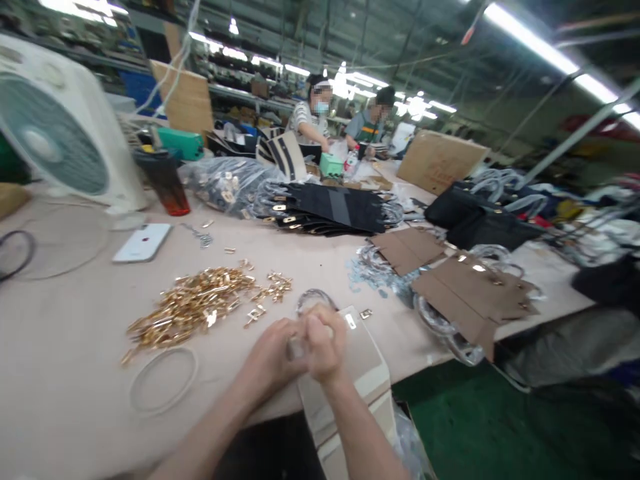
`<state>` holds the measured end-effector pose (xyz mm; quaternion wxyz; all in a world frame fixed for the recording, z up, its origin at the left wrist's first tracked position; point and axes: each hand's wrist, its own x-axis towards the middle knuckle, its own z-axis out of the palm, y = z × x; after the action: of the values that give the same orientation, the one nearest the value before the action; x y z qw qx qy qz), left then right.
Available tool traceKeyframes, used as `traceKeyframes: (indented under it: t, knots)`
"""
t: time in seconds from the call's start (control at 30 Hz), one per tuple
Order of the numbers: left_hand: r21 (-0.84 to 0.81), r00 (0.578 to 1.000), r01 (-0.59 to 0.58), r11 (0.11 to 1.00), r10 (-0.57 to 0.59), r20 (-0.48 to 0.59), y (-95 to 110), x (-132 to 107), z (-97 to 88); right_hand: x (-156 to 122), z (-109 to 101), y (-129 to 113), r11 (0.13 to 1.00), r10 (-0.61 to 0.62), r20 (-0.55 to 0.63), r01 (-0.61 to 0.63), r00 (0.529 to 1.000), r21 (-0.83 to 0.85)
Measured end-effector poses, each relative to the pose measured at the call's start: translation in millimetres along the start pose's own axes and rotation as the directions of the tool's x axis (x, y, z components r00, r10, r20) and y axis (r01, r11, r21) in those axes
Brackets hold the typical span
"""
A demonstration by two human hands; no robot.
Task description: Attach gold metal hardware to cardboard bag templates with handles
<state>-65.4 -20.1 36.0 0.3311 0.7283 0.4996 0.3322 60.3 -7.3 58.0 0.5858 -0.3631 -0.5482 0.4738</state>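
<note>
My left hand (274, 353) and my right hand (325, 341) meet over a pale beige bag piece (363, 353) at the table's front edge. Both are closed, fingers curled inward and blurred. A pale, shiny bit shows between them, too smeared to name; whatever the right fingers grip is hidden. Just beyond the knuckles rises a plastic-wrapped bag handle (316, 293). To the right of the hands a small gold metal fitting (367, 313) lies beside a slot in the beige piece. Left of them is a heap of gold metal fittings (200, 303).
A white ring (165, 380), a phone (143, 242), a dark tumbler (165, 183) and a fan (55, 127) occupy the left. Black bag pieces (330, 207) are stacked behind; brown bag pieces (475, 287) lie right. Two people work across the table.
</note>
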Motion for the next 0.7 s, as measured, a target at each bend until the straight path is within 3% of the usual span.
traceKeyframes:
  t: [0.1, 0.2, 0.3, 0.37, 0.43, 0.53, 0.63, 0.7]
  knots:
    - [-0.020, 1.000, -0.025, 0.999, 0.025, -0.014, -12, 4, 5.6, 1, 3, 12, 0.995, 0.103, 0.001, -0.103, 0.995, -0.012]
    - [0.050, 0.995, -0.099, 0.994, 0.099, -0.001, -25, 8, 10.7, 8, -10, 17, 0.974, 0.180, -0.044, -0.171, 0.983, 0.151]
    - [0.154, 0.985, -0.154, 0.976, 0.164, -0.053, -32, 6, 12.8, 16, -47, 4, 0.955, 0.168, -0.217, -0.104, 0.962, 0.279]
    - [0.211, 0.981, -0.149, 0.966, 0.171, -0.089, -32, 2, 12.8, 22, -83, -9, 0.965, 0.133, -0.386, -0.031, 0.913, 0.259]
    - [0.238, 0.982, -0.136, 0.962, 0.163, -0.098, -30, -2, 12.0, 31, -123, -19, 0.986, 0.134, -0.478, -0.069, 0.868, 0.151]
    - [0.241, 0.987, -0.121, 0.963, 0.142, -0.074, -25, -6, 9.7, 42, -175, -22, 0.951, 0.120, -0.470, -0.237, 0.874, -0.197]
    - [0.227, 0.991, -0.111, 0.967, 0.126, -0.050, -19, -8, 7.4, 49, -208, -14, 0.748, 0.030, -0.459, -0.324, 0.888, -0.579]
    - [0.214, 0.991, -0.116, 0.970, 0.129, -0.045, -16, -9, 6.3, 51, -220, -6, 0.580, -0.018, -0.487, -0.388, 0.873, -0.717]
